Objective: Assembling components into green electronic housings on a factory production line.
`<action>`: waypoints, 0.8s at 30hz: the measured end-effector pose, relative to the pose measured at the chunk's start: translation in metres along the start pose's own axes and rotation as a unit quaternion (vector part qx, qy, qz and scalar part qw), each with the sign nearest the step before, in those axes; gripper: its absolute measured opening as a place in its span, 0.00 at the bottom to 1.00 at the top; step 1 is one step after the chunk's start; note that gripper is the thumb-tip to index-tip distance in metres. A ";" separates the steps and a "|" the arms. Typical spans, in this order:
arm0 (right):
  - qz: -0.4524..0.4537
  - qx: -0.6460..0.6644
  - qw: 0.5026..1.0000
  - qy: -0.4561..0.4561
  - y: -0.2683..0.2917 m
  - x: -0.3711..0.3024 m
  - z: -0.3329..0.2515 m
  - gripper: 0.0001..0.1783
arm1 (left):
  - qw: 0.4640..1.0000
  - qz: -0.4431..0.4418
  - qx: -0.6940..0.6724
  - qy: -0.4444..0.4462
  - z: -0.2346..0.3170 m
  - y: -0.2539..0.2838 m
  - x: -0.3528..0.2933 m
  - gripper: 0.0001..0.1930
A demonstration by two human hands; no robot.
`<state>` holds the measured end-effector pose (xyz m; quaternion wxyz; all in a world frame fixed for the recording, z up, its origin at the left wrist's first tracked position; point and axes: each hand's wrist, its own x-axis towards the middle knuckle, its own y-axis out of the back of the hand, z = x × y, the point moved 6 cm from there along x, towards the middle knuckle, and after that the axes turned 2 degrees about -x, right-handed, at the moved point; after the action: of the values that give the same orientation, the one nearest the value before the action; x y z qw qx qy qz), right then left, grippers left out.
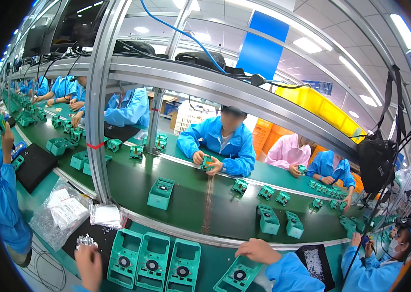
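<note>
My left hand [89, 267] is beside a small pile of white and silvery pieces [86, 241] on a black mat. Its fingers are bent and slightly blurred, so whether anything is between them cannot be seen. My right hand [260, 251] has its fingers closed at the upper edge of a green plastic housing [225, 281] with a round black fan in it, which lies slanted on the bench. Between my hands, three similar open green housings, a left one [113, 275], a middle one [143, 281] and a right one [196, 260], stand side by side, each with a fan.
Beyond the bench runs a dark green conveyor belt [186, 221] carrying green housings and small assemblies. A metal post [99, 107] rises at left. Plastic bags [62, 209] lie left; a black tray of pale pieces [316, 265] sits right. Across the belt, a person [225, 141] handles an assembly.
</note>
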<state>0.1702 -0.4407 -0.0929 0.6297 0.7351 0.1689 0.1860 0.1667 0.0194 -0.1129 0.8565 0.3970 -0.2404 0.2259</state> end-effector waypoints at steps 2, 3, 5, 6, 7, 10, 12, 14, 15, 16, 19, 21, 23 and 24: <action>0.002 -0.039 0.998 0.040 -0.002 0.003 -0.022 0.16 | 0.996 -0.013 0.084 0.019 -0.046 -0.004 0.011 0.18; 0.006 -0.079 0.994 0.079 -0.003 0.006 -0.033 0.17 | 0.996 -0.016 0.085 0.015 -0.058 -0.008 0.015 0.20; 0.002 -0.101 0.992 0.078 -0.013 0.017 -0.036 0.18 | 0.995 -0.065 0.075 0.023 -0.065 -0.017 0.020 0.20; 0.031 -0.096 0.991 0.094 -0.014 0.023 -0.038 0.18 | 0.995 -0.065 0.074 0.020 -0.065 -0.019 0.021 0.20; 0.060 -0.089 0.988 0.111 -0.015 0.028 -0.043 0.18 | 0.994 -0.073 0.078 0.024 -0.067 -0.022 0.022 0.19; 0.053 -0.101 0.991 0.076 -0.007 0.052 -0.047 0.17 | 0.993 -0.077 0.079 0.030 -0.073 -0.028 0.023 0.17; 0.036 -0.114 0.992 0.048 0.002 0.079 -0.046 0.16 | 0.995 -0.059 0.075 0.030 -0.076 -0.026 0.021 0.13; 0.059 0.005 0.998 0.023 0.014 0.118 -0.038 0.12 | 0.995 -0.058 0.082 0.029 -0.076 -0.026 0.022 0.12; 0.103 0.044 0.994 0.002 0.014 0.141 -0.033 0.10 | 0.994 -0.058 0.090 0.026 -0.076 -0.028 0.023 0.10; 0.148 0.085 0.985 -0.016 0.010 0.169 -0.029 0.10 | 0.994 -0.053 0.093 0.025 -0.077 -0.029 0.023 0.09; 0.117 0.186 0.964 -0.152 -0.008 0.245 -0.019 0.20 | 0.997 -0.040 0.073 0.008 -0.070 -0.036 0.027 0.04; 0.098 0.217 0.942 -0.237 -0.036 0.286 -0.008 0.28 | 0.998 -0.030 0.055 -0.001 -0.067 -0.038 0.026 0.04; 0.098 0.198 0.944 -0.245 -0.056 0.316 -0.022 0.28 | 0.999 -0.012 0.043 0.001 -0.070 -0.032 0.020 0.04; 0.082 0.201 0.944 -0.248 -0.065 0.324 -0.032 0.26 | 0.999 0.005 0.035 0.003 -0.072 -0.028 0.018 0.04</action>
<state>0.4370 -0.2465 -0.1332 0.4737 0.8804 -0.0196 0.0112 0.2137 0.0640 -0.1591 0.8415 0.4249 -0.2318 0.2399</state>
